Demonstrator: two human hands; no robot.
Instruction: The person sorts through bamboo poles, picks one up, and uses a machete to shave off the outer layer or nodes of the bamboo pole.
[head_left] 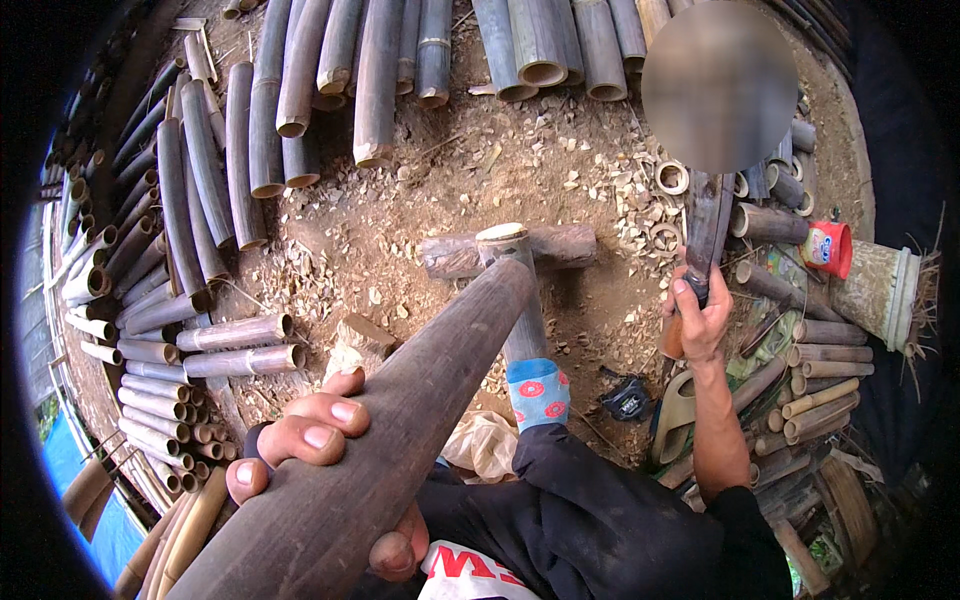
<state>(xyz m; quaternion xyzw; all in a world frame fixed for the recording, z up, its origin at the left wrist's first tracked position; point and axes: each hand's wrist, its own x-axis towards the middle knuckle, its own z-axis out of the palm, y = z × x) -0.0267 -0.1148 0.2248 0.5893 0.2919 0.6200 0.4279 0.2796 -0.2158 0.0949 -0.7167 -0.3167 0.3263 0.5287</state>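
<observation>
My left hand is wrapped round a thick dark bamboo pole, which slants from the lower left up to the middle. Its far end overlaps a shorter bamboo piece that rests across a log on the ground. My foot in a blue patterned sock is against that shorter piece. Off to the right, my right hand grips a machete by its wooden handle. The machete's dark blade points away from me, and a blurred patch covers what lies past it.
Cut bamboo lengths lie in rows at the far side, with bamboo stacks at left and short pieces at right. Chips litter the dirt. A red packet, a dirty bucket and a sandal are at right.
</observation>
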